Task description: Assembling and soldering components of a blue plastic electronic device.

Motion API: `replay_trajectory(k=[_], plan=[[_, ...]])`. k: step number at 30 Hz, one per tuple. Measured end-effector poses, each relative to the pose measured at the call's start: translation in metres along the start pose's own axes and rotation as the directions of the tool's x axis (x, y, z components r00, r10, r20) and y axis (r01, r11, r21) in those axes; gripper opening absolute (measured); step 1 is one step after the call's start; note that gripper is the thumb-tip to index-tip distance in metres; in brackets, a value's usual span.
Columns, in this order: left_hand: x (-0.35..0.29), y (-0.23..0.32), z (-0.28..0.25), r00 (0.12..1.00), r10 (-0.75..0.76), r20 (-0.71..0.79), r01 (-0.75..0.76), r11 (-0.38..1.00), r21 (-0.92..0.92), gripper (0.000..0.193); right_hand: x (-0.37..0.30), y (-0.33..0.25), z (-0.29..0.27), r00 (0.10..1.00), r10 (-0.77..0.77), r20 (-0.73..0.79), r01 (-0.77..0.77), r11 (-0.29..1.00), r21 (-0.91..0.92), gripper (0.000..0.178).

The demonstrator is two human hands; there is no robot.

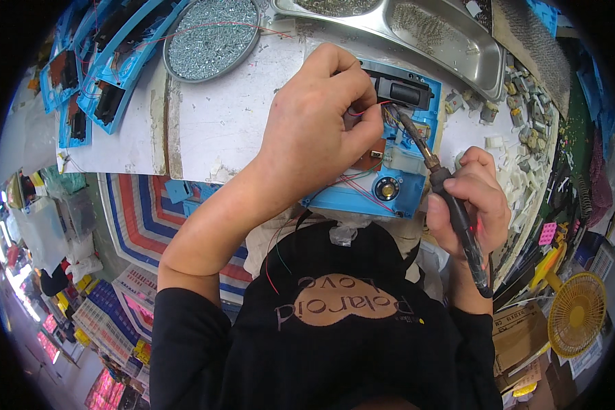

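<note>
Black sweatshirt [307, 372] nearest, my left fingers [354, 87] seemingly pinch red wire [386, 103], partly hiding the blue plastic casing [345, 198]; right fingers [476, 190] grip a black-handled soldering iron [458, 215]; round grey tray [197, 80] beyond.

Casing [348, 198]: blue plastic, smooth, faintly glossy. Soldering iron [466, 232]: handle black and matt, apparently plastic; shaft metal, dull, stained brown. Divided tray [484, 67]: bare metal, smooth, bright highlights. Small loose parts [212, 37] in round dish [184, 78]: shiny metal. Tabletop [219, 130]: white, matt, scuffed. Shirt [321, 362]: black matt cloth. Striped sheet [143, 229]: resembles woven plastic. Fan [577, 314]: yellow plastic. Box [516, 342]: matt brown cardboard.
</note>
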State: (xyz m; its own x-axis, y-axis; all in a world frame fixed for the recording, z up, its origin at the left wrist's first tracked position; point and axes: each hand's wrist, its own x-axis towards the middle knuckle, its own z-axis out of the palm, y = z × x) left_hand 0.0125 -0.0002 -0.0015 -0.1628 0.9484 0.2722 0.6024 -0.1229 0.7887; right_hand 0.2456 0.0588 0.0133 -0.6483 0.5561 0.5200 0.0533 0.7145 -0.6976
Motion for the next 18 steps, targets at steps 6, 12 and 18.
replay_trajectory(k=[6,12,18], plan=[[0.0,-0.0007,0.0006,1.0,-0.003,-0.008,0.003,1.0,-0.013,0.008,0.0016,0.0018,0.0002,1.0,-0.01,0.011,0.01,1.0,-0.005,0.033],[0.0001,-0.0002,0.0004,1.0,-0.004,-0.01,0.004,1.0,0.0,0.008,0.0064,0.0,0.0022,0.999,-0.045,0.025,0.047,0.996,-0.076,0.036],[0.0003,0.0005,0.0014,1.0,0.006,-0.019,-0.006,1.0,-0.001,0.008,0.0066,0.0059,-0.0029,0.99,-0.115,0.08,0.124,0.985,-0.121,0.044]])
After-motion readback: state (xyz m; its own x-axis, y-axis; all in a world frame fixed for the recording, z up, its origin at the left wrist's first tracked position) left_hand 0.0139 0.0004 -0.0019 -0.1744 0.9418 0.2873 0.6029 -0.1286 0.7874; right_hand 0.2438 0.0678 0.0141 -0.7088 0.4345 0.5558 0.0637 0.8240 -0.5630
